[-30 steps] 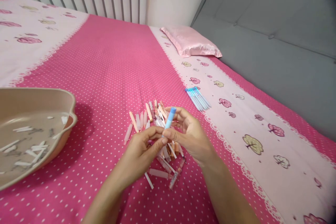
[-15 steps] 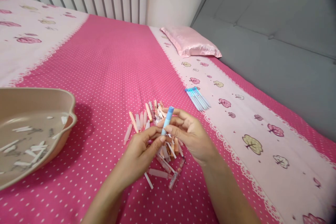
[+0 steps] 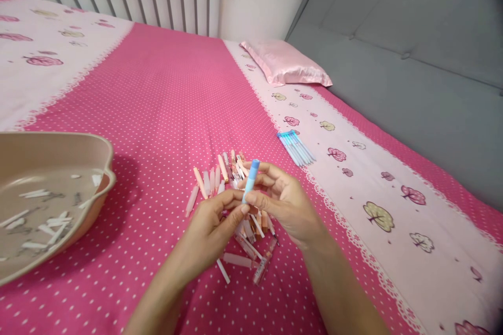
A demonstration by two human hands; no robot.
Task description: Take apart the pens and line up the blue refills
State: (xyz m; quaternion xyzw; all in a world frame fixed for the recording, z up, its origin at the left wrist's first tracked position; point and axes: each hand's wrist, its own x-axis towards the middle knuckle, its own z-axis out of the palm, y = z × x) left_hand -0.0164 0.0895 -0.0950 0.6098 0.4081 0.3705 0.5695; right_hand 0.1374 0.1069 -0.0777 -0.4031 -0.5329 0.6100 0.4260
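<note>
A light blue pen barrel with a darker blue end stands nearly upright between my two hands. My right hand grips it from the right, thumb against its side. My left hand is closed at its lower end, thumb and forefinger pinched there; the tip between them is hidden. Below and behind the hands lies a loose pile of pink, peach and white pen parts, partly covered by my fingers. Several blue pens lie side by side in a row beyond my right hand.
A beige basin at the left holds white pen pieces and small springs. A pink pillow lies at the far end of the bed, beside a grey padded headboard. The bed has a pink dotted cover.
Almost nothing differs. The fingers shift very slightly around the lower part of the blue barrel, which stays in the same place.
</note>
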